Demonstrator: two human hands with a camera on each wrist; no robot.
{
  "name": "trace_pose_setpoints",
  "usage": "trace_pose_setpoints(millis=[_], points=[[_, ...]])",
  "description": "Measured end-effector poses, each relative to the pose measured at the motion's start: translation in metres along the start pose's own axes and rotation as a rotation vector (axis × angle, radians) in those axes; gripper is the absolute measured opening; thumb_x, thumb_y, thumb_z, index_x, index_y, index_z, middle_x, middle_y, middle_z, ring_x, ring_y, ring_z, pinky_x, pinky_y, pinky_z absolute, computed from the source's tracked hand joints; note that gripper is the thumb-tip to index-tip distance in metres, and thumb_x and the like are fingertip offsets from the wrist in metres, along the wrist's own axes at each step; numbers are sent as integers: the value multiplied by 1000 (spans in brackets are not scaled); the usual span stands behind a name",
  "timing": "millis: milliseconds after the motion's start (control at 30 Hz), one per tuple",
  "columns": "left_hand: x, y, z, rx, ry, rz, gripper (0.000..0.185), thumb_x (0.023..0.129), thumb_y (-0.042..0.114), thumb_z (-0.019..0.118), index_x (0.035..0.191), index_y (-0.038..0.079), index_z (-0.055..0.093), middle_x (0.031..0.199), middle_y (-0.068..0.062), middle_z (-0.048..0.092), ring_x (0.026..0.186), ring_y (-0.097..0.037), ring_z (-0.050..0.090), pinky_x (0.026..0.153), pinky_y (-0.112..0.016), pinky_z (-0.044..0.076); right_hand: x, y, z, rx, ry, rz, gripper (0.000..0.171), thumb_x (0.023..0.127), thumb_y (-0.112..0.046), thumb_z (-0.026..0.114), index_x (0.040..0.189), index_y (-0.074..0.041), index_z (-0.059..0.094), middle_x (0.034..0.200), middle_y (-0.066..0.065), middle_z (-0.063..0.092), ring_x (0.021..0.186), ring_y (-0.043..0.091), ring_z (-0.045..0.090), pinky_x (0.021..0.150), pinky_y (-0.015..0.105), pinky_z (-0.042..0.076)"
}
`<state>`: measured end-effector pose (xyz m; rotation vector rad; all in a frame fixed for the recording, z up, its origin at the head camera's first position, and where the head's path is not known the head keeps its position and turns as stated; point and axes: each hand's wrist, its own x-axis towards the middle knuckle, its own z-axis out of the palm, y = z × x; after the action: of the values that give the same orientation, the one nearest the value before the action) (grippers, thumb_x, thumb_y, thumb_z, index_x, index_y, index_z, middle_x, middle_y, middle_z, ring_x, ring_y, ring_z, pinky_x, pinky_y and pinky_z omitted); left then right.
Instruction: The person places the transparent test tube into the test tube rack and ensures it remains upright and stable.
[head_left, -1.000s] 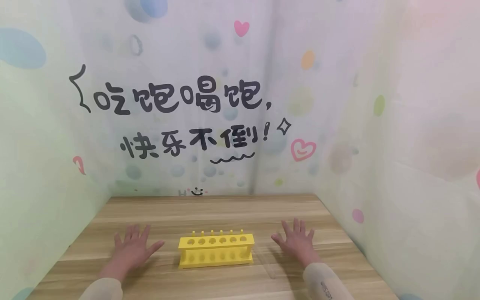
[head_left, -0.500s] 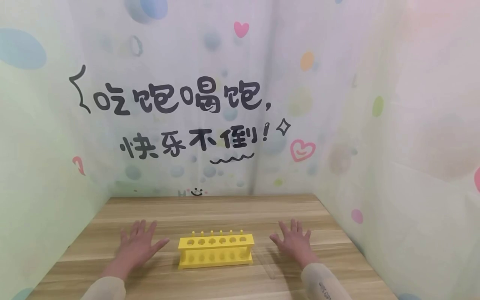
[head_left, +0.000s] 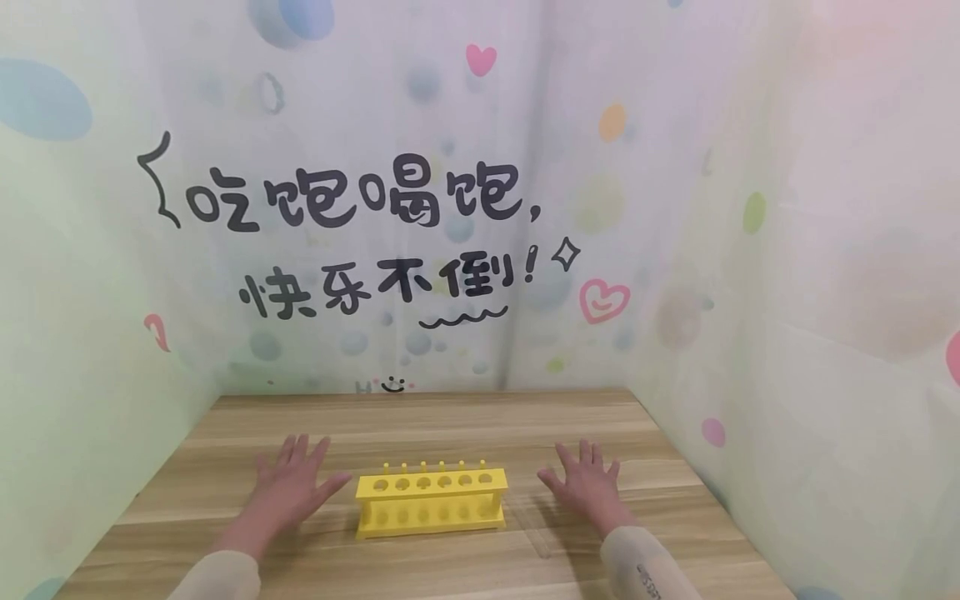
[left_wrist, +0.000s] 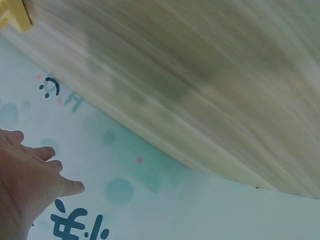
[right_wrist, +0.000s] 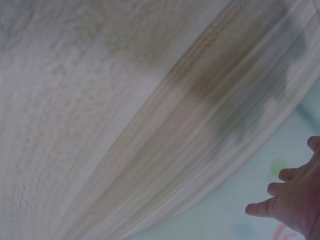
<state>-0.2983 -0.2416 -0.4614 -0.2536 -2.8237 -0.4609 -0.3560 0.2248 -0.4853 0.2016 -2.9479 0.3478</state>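
A yellow test tube rack (head_left: 432,495) stands on the table in the head view, with a row of round holes and a row of short pegs behind them. Just left of it hovers my left hand (head_left: 295,486), fingers spread and holding nothing. My right hand (head_left: 590,485), also spread and bare, is over the table to the rack's right. Between rack and right hand lies a faint clear tube (head_left: 534,533); whether it is one or more I cannot tell. A corner of the rack (left_wrist: 19,17) enters the left wrist view.
The wood-grain table (head_left: 427,575) ends at a printed fabric backdrop (head_left: 375,100) with dark lettering. Similar patterned walls close off the left (head_left: 67,275) and right (head_left: 847,275) sides.
My left hand has drifted right and slightly forward, closer to the rack. The right hand has barely shifted, a touch leftward. Rack and clear tube stay put.
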Motion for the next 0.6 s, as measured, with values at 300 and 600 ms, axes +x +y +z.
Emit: trace_pose_setpoints(millis=[300, 600], points=[[4, 8, 2, 1, 1, 5, 85, 96, 67, 45, 146, -2, 42, 151, -39, 23, 140, -58, 15, 104, -79, -3, 0, 1, 1, -8, -8, -1, 71, 98, -59, 48, 149, -10, 45, 153, 36, 24, 141, 57, 17, 104, 81, 10], [5, 16, -1, -15, -11, 12, 77, 97, 60, 50, 144, -1, 46, 149, -39, 27, 139, -58, 19, 104, -80, 2, 1, 1, -1, 0, -6, -4, 69, 98, -56, 49, 148, -9, 46, 152, 36, 25, 140, 57, 18, 104, 81, 10]])
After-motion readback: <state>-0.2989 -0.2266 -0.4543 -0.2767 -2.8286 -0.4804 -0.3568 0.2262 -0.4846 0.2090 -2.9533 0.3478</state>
